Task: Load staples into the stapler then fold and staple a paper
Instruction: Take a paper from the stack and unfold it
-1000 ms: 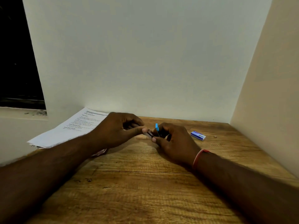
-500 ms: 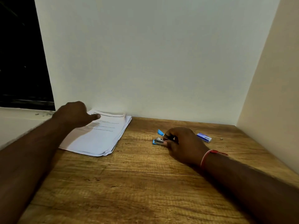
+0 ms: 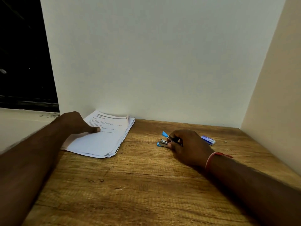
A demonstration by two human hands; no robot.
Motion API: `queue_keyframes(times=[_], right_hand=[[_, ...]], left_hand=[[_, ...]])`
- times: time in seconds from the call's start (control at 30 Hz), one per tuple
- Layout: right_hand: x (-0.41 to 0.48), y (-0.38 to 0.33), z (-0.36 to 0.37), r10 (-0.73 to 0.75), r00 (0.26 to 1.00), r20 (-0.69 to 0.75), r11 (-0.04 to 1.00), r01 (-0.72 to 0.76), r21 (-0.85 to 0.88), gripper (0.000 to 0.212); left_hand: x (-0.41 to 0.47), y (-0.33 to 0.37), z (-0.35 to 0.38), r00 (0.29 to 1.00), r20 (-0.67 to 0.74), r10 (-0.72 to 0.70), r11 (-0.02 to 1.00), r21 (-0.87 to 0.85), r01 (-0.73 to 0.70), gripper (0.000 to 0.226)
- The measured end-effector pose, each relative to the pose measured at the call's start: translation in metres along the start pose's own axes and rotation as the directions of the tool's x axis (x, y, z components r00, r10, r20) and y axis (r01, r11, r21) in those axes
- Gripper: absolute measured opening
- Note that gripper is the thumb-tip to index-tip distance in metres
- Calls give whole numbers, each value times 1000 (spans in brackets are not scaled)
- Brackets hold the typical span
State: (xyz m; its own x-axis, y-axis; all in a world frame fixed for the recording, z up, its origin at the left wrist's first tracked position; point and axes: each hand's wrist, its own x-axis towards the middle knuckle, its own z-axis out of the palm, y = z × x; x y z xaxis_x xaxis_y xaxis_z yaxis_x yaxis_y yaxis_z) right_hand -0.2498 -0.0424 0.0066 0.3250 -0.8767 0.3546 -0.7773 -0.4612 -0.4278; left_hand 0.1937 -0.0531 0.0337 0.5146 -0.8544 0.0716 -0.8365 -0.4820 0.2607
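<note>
- Right hand (image 3: 189, 147): nearer of the two, resting on the wooden surface (image 3: 138, 185). Fingers (image 3: 170, 145) are pinched around the rear of the small blue stapler (image 3: 163, 141). The stapler's top arm is hinged up, and its mouth points left toward the paper.
- Stapler's long axis runs roughly left-right, and its base lies flat on the surface. I can't tell whether staples are seated in the channel.
- Left hand (image 3: 76, 123): further back and left, palm down on the paper stack (image 3: 104, 137). Thumb (image 3: 95, 130) presses the top sheet. The other fingers are hidden, so I can't tell how they're spread.
- Key relation: the paper lies well left of the stapler with bare surface between them, and only the left hand is on it. My guess is the next move is to draw a sheet rightward and toward the body, into the gap.
- Stack's long axis angles from near-left to the far wall. Its right edges are fanned, so lifting a single sheet needs care.
- Staple box (image 3: 208, 140): just behind the right hand, untouched.
</note>
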Motion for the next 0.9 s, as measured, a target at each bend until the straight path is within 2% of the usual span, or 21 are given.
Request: queue_keyframes(times=[0.47,0.63,0.73,0.9], right_hand=[[2,1,1,-10,1000,9,1000,10,-8,13],[1,-1,0,-12,1000,15,1000,12,-7,14],[1,-1,0,-10,1000,18,1000,11,-13,17],[1,-3,-1,-18,1000,23,1000,18,-16,25]], left_hand=[[1,4,-3,984,-160,75,985,164,-48,85],[22,-16,-5,967,-172,190,964,217,-151,55],[4,-12,-15,955,-207,210,976,106,-191,44],[-1,-12,-27,955,-280,92,948,-270,-170,26]])
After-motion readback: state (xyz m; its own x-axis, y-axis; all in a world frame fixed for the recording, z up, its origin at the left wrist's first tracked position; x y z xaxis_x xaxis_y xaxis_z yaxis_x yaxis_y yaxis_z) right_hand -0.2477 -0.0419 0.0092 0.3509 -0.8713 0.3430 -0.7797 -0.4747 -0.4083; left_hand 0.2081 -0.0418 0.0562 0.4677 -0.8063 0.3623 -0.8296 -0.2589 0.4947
